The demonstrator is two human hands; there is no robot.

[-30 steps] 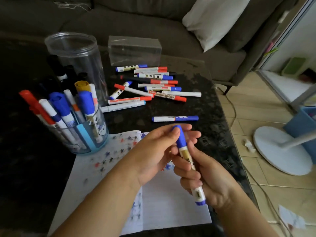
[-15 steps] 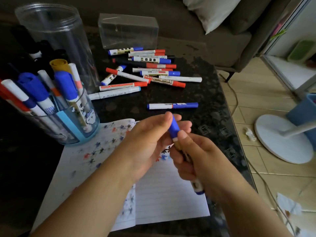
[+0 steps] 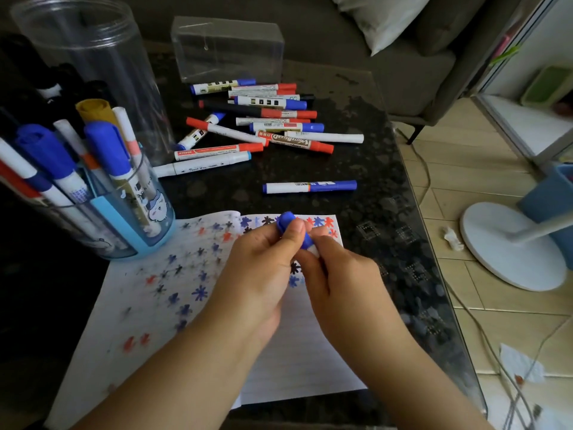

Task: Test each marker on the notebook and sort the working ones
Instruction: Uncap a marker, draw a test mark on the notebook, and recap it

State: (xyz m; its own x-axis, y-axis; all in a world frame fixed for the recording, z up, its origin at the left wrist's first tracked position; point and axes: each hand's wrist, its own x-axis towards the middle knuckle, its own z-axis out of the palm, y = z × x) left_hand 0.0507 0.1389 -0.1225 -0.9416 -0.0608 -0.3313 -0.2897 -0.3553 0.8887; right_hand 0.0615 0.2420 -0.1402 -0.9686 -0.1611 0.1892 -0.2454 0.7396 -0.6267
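A: What are the hands doing?

B: Both meet over the top of the notebook (image 3: 161, 305). The left hand (image 3: 257, 274) pinches the blue cap (image 3: 286, 221) of a marker (image 3: 299, 235) between thumb and fingers. The right hand (image 3: 344, 283) curls round the marker's barrel, which is almost wholly hidden inside the fist; only a sliver of white shows just below the cap.

A: Is the cap off?

B: I cannot tell. Cap and barrel look joined or nearly so.

A: And the notebook?

B: It lies open on the dark table (image 3: 356, 103), at 6 o'clock from the loose markers. Its pages carry many small star-shaped scribbles in blue, red and black.

A: Where are the other markers?

B: A pile of markers (image 3: 263, 119) with red and blue caps lies at 12 o'clock from the hands. One blue-capped marker (image 3: 310, 186) lies alone between the pile and the notebook. At 9 to 10 o'clock a clear cup (image 3: 130, 218) stands touching the notebook's top left corner, stuffed with upright markers.

A: Anything behind?

B: A tall clear jar (image 3: 93, 57) stands beyond the cup, and a clear box (image 3: 228, 48) stands at 12 o'clock, just past the pile.
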